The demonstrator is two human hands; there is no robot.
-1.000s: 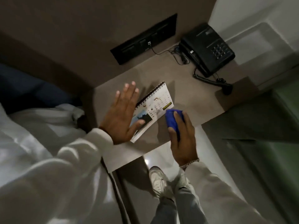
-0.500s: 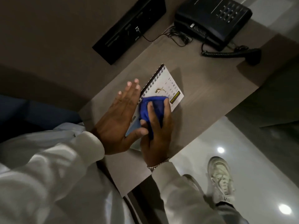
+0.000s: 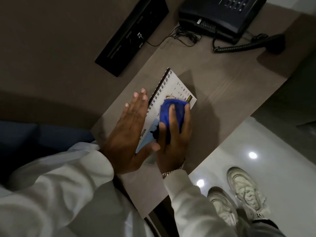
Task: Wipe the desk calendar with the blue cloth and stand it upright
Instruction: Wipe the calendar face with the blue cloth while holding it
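Note:
The white spiral-bound desk calendar lies flat on the brown desk, its black coil along the left edge. My left hand is flat and open, fingers together, with the thumb pressing the calendar's near left part. My right hand presses a bunched blue cloth onto the middle of the page. The cloth and both hands hide the calendar's lower half.
A black telephone with a coiled cord and handset sits at the desk's far right. A black socket panel is set in the wall at the back. Glossy floor and my shoes lie beyond the desk's near edge.
My right hand carried the blue cloth from beside the calendar onto its page and slid it toward the far end. The left hand stayed pressed on the calendar's left side.

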